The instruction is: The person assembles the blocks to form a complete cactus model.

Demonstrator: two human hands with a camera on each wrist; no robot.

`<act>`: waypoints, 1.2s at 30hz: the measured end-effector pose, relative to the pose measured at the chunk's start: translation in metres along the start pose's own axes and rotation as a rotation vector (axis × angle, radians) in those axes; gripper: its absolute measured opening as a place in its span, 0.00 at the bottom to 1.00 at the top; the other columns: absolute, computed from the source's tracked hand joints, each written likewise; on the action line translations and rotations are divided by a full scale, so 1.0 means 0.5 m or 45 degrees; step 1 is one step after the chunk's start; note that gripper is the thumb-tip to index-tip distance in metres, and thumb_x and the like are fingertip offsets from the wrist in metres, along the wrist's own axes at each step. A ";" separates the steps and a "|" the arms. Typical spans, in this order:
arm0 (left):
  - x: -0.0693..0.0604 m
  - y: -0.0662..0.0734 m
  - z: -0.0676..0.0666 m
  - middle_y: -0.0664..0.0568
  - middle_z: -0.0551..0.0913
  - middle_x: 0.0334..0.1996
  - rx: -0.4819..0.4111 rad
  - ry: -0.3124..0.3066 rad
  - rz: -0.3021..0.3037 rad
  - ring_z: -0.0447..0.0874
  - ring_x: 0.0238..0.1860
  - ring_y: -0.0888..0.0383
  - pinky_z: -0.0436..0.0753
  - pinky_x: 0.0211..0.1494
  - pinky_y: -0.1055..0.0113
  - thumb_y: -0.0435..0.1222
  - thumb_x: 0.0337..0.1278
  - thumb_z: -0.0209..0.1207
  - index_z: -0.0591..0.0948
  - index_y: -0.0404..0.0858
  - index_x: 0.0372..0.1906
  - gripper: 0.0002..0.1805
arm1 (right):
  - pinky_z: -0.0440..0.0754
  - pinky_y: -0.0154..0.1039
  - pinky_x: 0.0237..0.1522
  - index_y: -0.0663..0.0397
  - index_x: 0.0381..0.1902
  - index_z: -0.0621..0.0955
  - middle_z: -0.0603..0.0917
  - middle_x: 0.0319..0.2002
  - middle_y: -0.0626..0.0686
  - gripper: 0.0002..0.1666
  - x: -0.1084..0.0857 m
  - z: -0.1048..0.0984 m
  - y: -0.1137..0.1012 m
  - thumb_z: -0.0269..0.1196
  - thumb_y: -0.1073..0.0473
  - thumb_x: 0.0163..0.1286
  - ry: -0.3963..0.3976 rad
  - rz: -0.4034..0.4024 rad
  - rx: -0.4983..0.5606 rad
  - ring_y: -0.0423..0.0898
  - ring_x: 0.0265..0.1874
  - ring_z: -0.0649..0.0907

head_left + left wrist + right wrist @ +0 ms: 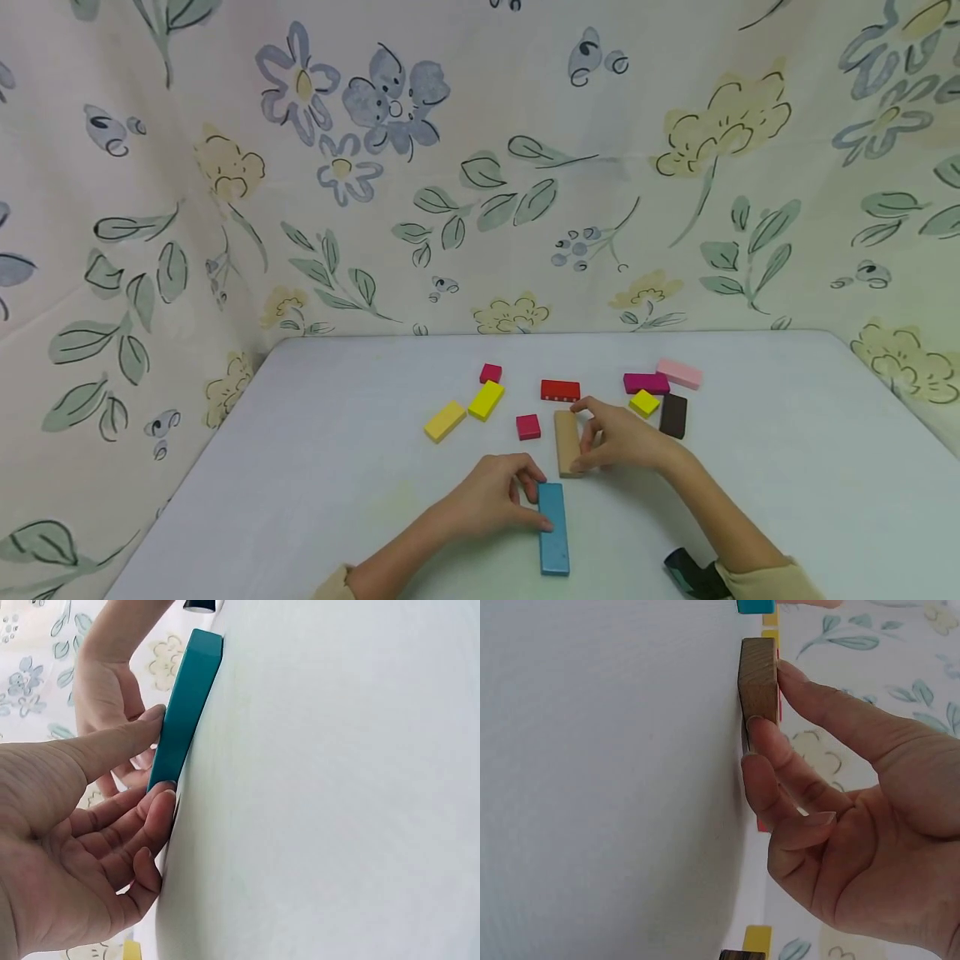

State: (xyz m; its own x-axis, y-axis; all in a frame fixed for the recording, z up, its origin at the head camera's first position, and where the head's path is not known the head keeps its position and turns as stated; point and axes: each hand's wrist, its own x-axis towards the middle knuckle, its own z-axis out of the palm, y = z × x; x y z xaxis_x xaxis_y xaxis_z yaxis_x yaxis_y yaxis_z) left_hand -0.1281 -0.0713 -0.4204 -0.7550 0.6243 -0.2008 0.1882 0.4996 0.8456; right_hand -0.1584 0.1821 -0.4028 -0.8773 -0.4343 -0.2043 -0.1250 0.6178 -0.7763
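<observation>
In the head view my left hand [491,500] pinches a long blue block [555,546], thumb on its near part and fingertips by its far end. The left wrist view shows the same hand [60,817] with thumb and fingers at the edges of the blue block [187,709]. My right hand [626,437] grips a light wooden block [567,437] just beyond the blue one; a small gap separates the two blocks. From the right wrist, the hand [877,817] holds the wooden block [757,679] between thumb and fingers, other fingers curled.
Behind the hands lie two yellow blocks [487,401], small red pieces [528,427] and a red block [560,390]. To the right are a magenta block [646,383], a pink block [679,373], a small yellow piece [644,404] and a dark block [672,416]. Patterned cloth hangs behind the white table [300,500].
</observation>
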 end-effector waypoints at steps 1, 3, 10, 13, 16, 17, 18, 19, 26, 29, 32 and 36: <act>0.000 0.001 0.003 0.62 0.83 0.33 -0.012 0.012 -0.008 0.76 0.27 0.65 0.78 0.34 0.78 0.38 0.58 0.77 0.83 0.40 0.51 0.19 | 0.86 0.34 0.34 0.68 0.68 0.67 0.82 0.28 0.48 0.46 0.000 0.001 -0.001 0.80 0.61 0.60 -0.003 -0.001 0.010 0.44 0.26 0.79; 0.000 0.004 0.008 0.61 0.83 0.33 -0.021 0.030 -0.033 0.75 0.27 0.66 0.76 0.34 0.79 0.37 0.58 0.77 0.83 0.41 0.51 0.19 | 0.86 0.34 0.34 0.69 0.68 0.67 0.82 0.28 0.48 0.46 -0.001 0.002 -0.003 0.80 0.61 0.60 -0.009 -0.008 0.020 0.45 0.26 0.79; 0.007 -0.007 0.013 0.59 0.83 0.33 -0.036 0.036 -0.057 0.77 0.27 0.62 0.78 0.33 0.77 0.38 0.55 0.79 0.82 0.42 0.51 0.21 | 0.87 0.35 0.35 0.67 0.69 0.67 0.82 0.28 0.49 0.46 -0.002 0.006 -0.007 0.80 0.61 0.60 -0.009 -0.003 0.017 0.45 0.27 0.79; 0.024 -0.052 0.018 0.63 0.82 0.34 0.000 0.006 -0.020 0.78 0.27 0.62 0.80 0.33 0.75 0.45 0.51 0.81 0.80 0.47 0.53 0.27 | 0.87 0.36 0.36 0.67 0.69 0.67 0.81 0.28 0.49 0.46 -0.001 0.009 -0.009 0.80 0.61 0.60 -0.015 -0.001 0.011 0.45 0.28 0.79; 0.026 -0.063 0.019 0.64 0.81 0.33 0.029 -0.001 -0.028 0.76 0.26 0.63 0.79 0.33 0.75 0.47 0.47 0.82 0.79 0.48 0.52 0.29 | 0.87 0.37 0.36 0.67 0.69 0.67 0.82 0.28 0.48 0.46 -0.002 0.013 -0.012 0.80 0.61 0.60 -0.015 0.003 0.004 0.44 0.28 0.80; 0.020 -0.050 0.017 0.62 0.81 0.32 0.044 0.004 -0.047 0.76 0.27 0.62 0.78 0.32 0.75 0.45 0.47 0.82 0.79 0.47 0.51 0.29 | 0.87 0.37 0.36 0.67 0.69 0.67 0.82 0.28 0.48 0.46 -0.002 0.014 -0.013 0.80 0.61 0.60 -0.014 0.008 0.000 0.44 0.28 0.80; 0.014 -0.034 0.015 0.60 0.81 0.32 0.049 0.008 -0.074 0.76 0.27 0.61 0.78 0.32 0.74 0.43 0.48 0.82 0.79 0.46 0.50 0.28 | 0.87 0.37 0.36 0.67 0.69 0.67 0.81 0.28 0.48 0.46 -0.002 0.015 -0.014 0.80 0.61 0.60 -0.012 0.012 -0.005 0.44 0.28 0.80; 0.008 -0.023 0.013 0.60 0.80 0.32 0.046 0.012 -0.088 0.75 0.27 0.61 0.77 0.31 0.75 0.42 0.48 0.82 0.79 0.45 0.49 0.27 | 0.87 0.38 0.36 0.67 0.69 0.67 0.81 0.28 0.48 0.46 -0.001 0.016 -0.015 0.80 0.61 0.60 -0.011 0.013 -0.007 0.44 0.28 0.80; -0.012 0.019 0.006 0.58 0.79 0.30 0.076 0.022 -0.119 0.74 0.27 0.62 0.76 0.31 0.76 0.40 0.50 0.81 0.80 0.41 0.47 0.24 | 0.88 0.38 0.37 0.67 0.69 0.67 0.81 0.28 0.48 0.46 0.002 0.025 -0.021 0.80 0.61 0.60 -0.020 0.025 0.009 0.44 0.27 0.80; -0.011 0.013 0.005 0.58 0.79 0.30 0.100 0.008 -0.103 0.75 0.27 0.63 0.77 0.32 0.76 0.43 0.52 0.80 0.80 0.42 0.48 0.24 | 0.88 0.38 0.37 0.67 0.69 0.67 0.82 0.27 0.48 0.46 0.003 0.029 -0.020 0.80 0.61 0.60 -0.017 0.019 0.018 0.44 0.27 0.80; -0.010 0.011 0.004 0.58 0.79 0.30 0.091 0.006 -0.104 0.75 0.27 0.63 0.77 0.32 0.76 0.43 0.52 0.80 0.80 0.42 0.47 0.23 | 0.87 0.37 0.35 0.67 0.69 0.67 0.82 0.27 0.48 0.46 0.005 0.033 -0.019 0.80 0.61 0.60 -0.012 0.006 0.034 0.44 0.26 0.80; -0.012 0.019 0.005 0.57 0.79 0.30 0.058 0.018 -0.129 0.74 0.27 0.62 0.75 0.31 0.76 0.39 0.50 0.81 0.80 0.42 0.46 0.23 | 0.86 0.36 0.34 0.68 0.69 0.68 0.82 0.27 0.47 0.46 0.006 0.037 -0.019 0.80 0.60 0.61 -0.007 -0.013 0.048 0.44 0.26 0.80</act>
State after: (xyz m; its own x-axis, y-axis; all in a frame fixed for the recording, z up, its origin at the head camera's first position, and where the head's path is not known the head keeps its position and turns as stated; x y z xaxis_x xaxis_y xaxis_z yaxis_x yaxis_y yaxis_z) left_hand -0.1203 -0.0686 -0.4124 -0.7802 0.5610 -0.2767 0.1386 0.5864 0.7981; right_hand -0.1515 0.1628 -0.4069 -0.8734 -0.4441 -0.1999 -0.1162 0.5885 -0.8001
